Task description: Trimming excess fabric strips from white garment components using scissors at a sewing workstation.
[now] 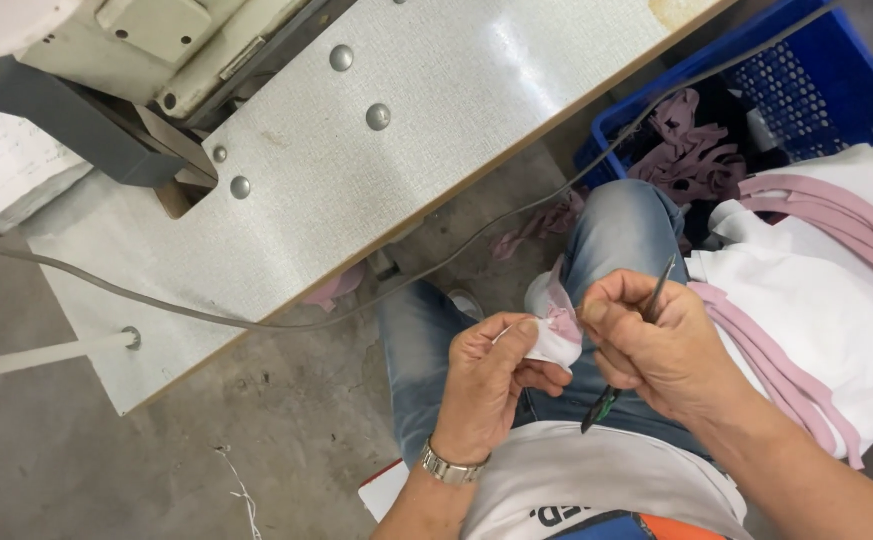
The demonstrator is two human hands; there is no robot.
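Over my lap, my left hand (491, 385) pinches a small piece of white fabric with pink trim (559, 330). A metal watch sits on that wrist. My right hand (656, 345) meets the same piece from the right, thumb and forefinger on its pink edge. A thin metal tool with a dark handle (628, 350) lies through the right hand, its tip pointing up and its handle pointing down. Both hands hover above my blue-jeaned legs (616, 225).
A grey speckled sewing-machine table (376, 190) slants across the upper left, a grey cable (256, 322) draped along its edge. A blue plastic crate (806, 80) with pink strips stands at upper right. White garments with pink bands (816, 300) pile at my right. Concrete floor lies below.
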